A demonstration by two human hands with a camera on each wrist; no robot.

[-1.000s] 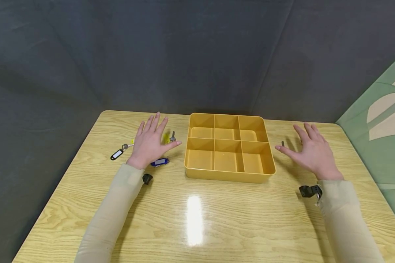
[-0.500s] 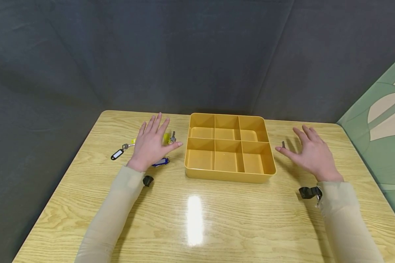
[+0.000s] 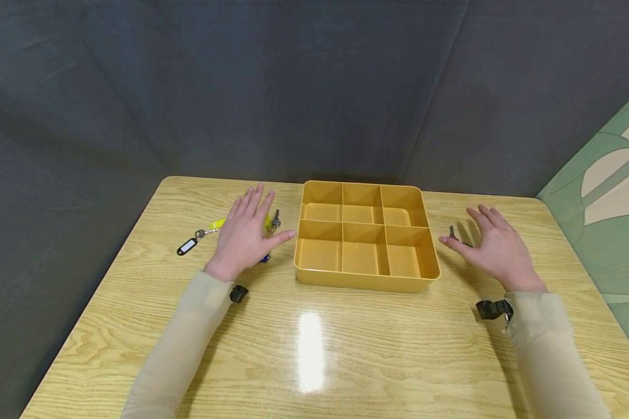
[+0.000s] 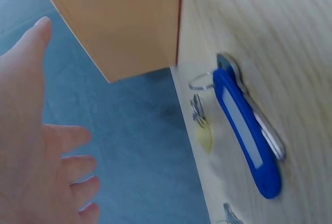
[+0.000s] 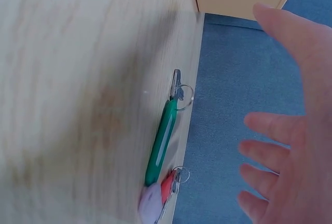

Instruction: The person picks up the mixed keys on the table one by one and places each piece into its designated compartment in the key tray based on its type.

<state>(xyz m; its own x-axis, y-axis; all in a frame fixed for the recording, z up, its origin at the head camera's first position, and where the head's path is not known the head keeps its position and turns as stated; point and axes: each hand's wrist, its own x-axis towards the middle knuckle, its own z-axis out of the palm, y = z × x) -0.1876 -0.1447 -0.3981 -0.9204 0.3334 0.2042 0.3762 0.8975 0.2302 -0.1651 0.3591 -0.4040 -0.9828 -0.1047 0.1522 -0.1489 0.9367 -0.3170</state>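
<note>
Bright light leaves a white glare streak on the surface [image 3: 393, 349] in front of the yellow tray [image 3: 364, 281]; soft shadows lie left and right of that tray; wrist views look bluish, slightly blurred.

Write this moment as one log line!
left hand: open, empty; right hand: open, empty; yellow box: on table between hands; blue key tag: left of box; green key tag: right of box

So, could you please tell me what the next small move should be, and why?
Probably lower the left hand and pinch the blue key tag: that hand is spread above the table holding nothing, the tag lies below, mostly hidden by it in the head view, and the divided tray stands close by.
</note>
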